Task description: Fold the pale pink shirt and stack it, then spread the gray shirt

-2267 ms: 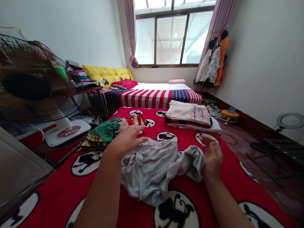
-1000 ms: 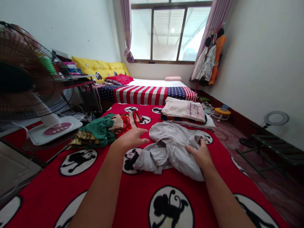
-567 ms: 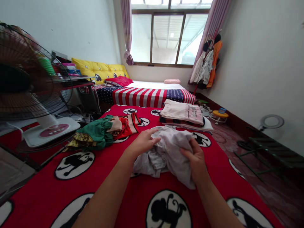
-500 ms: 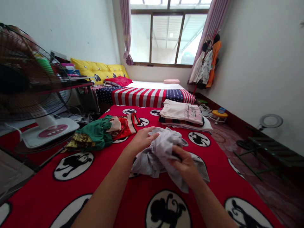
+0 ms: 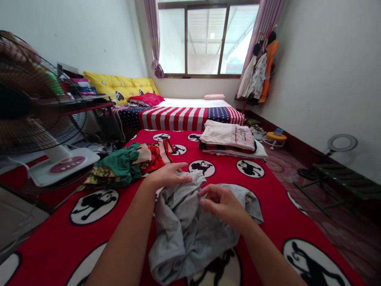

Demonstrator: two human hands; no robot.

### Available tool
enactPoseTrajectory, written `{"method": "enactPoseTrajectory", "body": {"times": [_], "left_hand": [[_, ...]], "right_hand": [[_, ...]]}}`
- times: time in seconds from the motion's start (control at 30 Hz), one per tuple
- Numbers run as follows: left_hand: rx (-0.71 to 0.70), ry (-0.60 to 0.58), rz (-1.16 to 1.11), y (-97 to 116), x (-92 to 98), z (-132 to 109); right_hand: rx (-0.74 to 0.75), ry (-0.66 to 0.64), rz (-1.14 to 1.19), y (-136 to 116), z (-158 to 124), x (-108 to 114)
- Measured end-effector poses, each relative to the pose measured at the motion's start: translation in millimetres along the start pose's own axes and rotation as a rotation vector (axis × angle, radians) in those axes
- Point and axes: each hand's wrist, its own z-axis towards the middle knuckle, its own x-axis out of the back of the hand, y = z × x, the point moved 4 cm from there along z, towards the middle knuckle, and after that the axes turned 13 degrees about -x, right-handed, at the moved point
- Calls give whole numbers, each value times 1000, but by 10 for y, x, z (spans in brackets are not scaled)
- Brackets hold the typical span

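A crumpled grey garment lies on the red blanket with black monkey circles in front of me. My left hand rests on the garment's upper left edge, its fingers curled on the cloth. My right hand lies on the middle of the garment, fingers bent and pinching the fabric.
A heap of green, red and patterned clothes lies to the left. A stack of folded clothes sits at the far right of the blanket. A standing fan is close on the left. A striped bed stands beyond.
The grey garment has been drawn toward me and now spreads lower on the blanket. My right hand moved left onto its middle; my left hand stays at its upper left edge.
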Motion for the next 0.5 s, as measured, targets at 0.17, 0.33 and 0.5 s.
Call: {"method": "enactPoseTrajectory", "body": {"times": [0.17,0.33,0.5], "left_hand": [[-138,-240,-28,234,-119,-23],[-38,285,-347,201,109,16],[8,1274,-935,-81,587,-173]], "right_hand": [[-36,185,-8,23,54,265],[60,369,156,33,54,350],[296,772,384,22,-38,519]]}}
